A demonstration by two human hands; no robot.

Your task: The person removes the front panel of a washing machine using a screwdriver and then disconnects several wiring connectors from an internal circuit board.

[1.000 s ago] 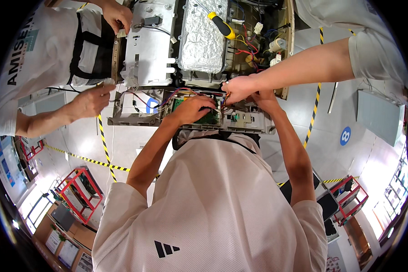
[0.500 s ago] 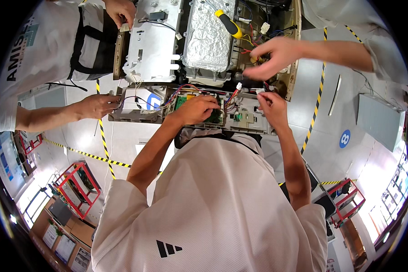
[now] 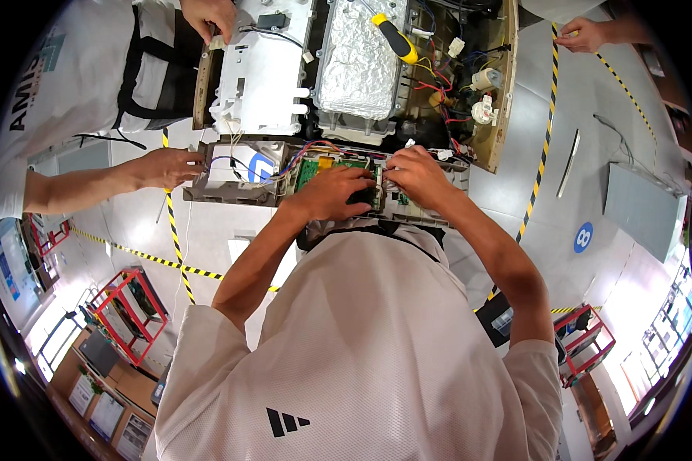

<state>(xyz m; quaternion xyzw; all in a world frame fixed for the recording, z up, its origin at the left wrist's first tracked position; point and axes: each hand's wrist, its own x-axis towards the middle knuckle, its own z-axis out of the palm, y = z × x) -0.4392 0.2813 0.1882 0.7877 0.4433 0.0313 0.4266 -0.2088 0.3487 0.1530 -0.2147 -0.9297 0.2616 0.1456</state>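
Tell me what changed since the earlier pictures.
The right hand moved left, now just below a white connector. The right co-worker's hand withdrew to the upper right; the left co-worker's lower hand reached the casing. The left hand stayed over the green circuit board; the yellow-black screwdriver still lies on the foil.

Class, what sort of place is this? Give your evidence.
Probably a workshop: there is an opened machine with exposed wiring, a yellow-and-black screwdriver and striped floor tape.
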